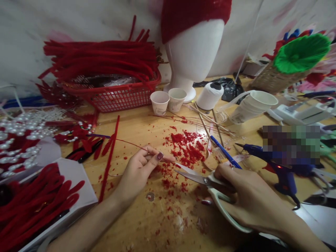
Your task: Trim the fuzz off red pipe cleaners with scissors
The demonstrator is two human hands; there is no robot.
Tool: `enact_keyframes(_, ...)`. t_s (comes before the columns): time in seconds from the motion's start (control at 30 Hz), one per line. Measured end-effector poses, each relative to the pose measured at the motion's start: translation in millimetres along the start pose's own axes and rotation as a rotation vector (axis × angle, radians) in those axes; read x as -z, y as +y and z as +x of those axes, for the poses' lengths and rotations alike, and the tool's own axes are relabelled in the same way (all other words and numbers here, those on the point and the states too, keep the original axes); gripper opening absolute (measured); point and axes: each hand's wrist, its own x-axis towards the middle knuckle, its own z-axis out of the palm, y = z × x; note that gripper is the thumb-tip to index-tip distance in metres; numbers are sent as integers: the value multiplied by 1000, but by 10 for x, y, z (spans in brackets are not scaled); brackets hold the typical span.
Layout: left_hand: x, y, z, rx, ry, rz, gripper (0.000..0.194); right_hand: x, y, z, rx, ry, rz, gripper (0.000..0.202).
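My left hand [140, 168] pinches a thin red wire [130, 142] between thumb and fingers; the wire trails off to the left. What sticks out past the fingertips is too small to make out well. My right hand [244, 196] grips a pair of scissors [206, 181] with pale green handles. Their blades are parted, and the tips point left, right beside my left fingertips. Under and behind the blades lies a scatter of red fuzz clippings [187, 147]. A long red chenille stem [110, 159] rests on the table left of my left hand.
A red basket [123, 98] heaped with red chenille stems stands at the back, near two paper cups [159, 102], a white foam head [194, 52] and a thread cone [210, 96]. A blue glue gun [265, 155] lies right. Pearl sprays [21, 129] and a white box [86, 182] are left.
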Motion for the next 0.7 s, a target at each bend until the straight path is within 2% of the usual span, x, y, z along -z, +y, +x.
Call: enact_keyframes(0.7,-9,-13,5,-36,37,36,23,-75,24,-6,-10,77,-129,21)
